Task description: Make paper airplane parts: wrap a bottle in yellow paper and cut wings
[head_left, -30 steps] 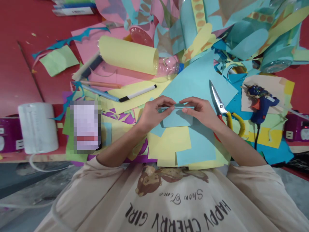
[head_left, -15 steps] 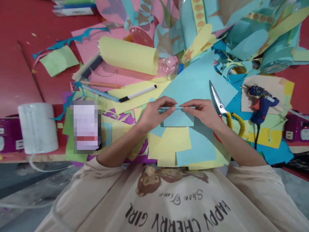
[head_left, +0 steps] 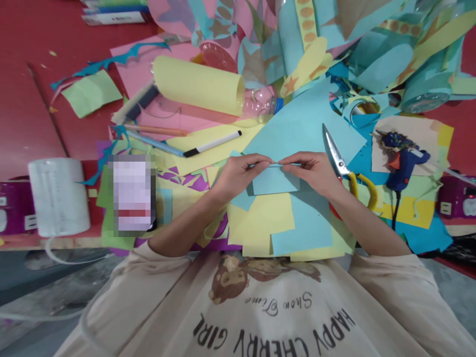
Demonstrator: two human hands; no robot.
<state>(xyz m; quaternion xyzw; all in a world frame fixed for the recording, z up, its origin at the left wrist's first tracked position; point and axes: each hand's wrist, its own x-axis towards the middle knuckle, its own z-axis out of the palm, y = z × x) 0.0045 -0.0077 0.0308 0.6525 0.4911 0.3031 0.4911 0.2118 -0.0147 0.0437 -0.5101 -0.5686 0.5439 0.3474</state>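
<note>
Between my two hands is a light blue piece of paper (head_left: 275,181), its far edge folded or rolled over into a narrow strip. My left hand (head_left: 245,171) pinches that edge near its left part, thumb on the near side and fingers beyond. My right hand (head_left: 310,171) pinches the same edge a little further right, fingertips close to the left ones. The paper's near part hangs flat toward me over yellow and blue sheets (head_left: 260,218). Just right of my right hand lie scissors (head_left: 340,163) with yellow handles, blades partly open.
A blue glue gun (head_left: 403,168) rests at the right with its cord. A yellow-wrapped plastic bottle (head_left: 201,87) lies beyond my hands, near a marker (head_left: 213,144). At the left are a phone (head_left: 132,193) and a white box-like device (head_left: 59,196). Paper-covered bottles crowd the far side.
My left fingers have shifted slightly along the paper's edge, their tips nearer the right hand and more closed. The paper's near part has moved very slightly. Everything else stays put.
</note>
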